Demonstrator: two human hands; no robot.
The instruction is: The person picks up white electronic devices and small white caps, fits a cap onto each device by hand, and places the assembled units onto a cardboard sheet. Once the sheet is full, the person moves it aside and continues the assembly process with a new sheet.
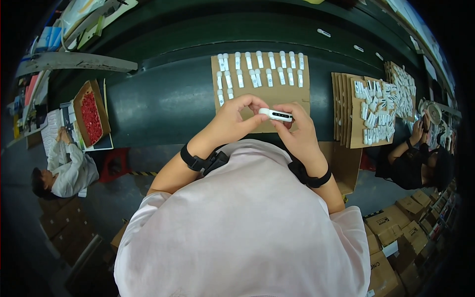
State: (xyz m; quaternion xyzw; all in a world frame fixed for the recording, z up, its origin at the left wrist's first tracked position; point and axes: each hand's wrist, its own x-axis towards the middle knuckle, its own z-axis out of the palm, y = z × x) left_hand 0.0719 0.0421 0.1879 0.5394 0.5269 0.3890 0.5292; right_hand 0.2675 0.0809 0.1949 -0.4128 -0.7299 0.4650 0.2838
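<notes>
Between my two hands is a small white wand-shaped device (275,115) with a rounded end and a dark strip along its face. It lies sideways, its rounded end to the left. My left hand (241,115) pinches that rounded end with thumb and fingers. The other end is gripped by my right hand (298,129), which partly covers it. Beneath and beyond my hands lies a brown cardboard sheet (292,101) on the dark green bench. Several similar white devices (248,60) stand or lie on it in rows.
To the right, stacked cardboard sheets (350,114) bear many white devices. A cardboard box of red pieces (90,117) sits at left. A few devices (324,32) lie on the dark far strip. One person (69,163) works at left, another (408,161) at right.
</notes>
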